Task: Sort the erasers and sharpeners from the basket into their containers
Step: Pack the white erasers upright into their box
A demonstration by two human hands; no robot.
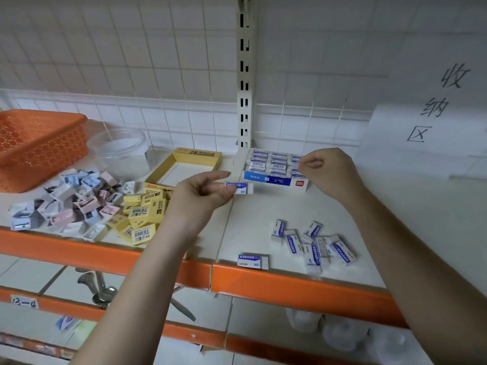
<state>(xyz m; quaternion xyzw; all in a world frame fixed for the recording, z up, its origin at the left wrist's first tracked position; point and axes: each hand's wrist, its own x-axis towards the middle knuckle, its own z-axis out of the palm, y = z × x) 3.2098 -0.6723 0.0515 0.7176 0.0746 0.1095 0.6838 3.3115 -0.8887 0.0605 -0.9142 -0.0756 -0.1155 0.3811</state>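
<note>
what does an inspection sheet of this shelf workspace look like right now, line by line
surface: white shelf with an orange front edge.
job's things: orange basket at rear left; sharpener pile; yellow 2B erasers beside an open yellow box; blue-and-white erasers loose at front right; blue eraser box partly filled.
clutter: clear plastic tub behind the sharpeners.
hands: left hand pinches one blue-and-white eraser; right hand at the blue box, fingers curled, contents unclear.
cables: nothing seen.
surroundings: wire grid wall, slotted upright, handwritten paper sign, lower shelf with blurred items.
</note>
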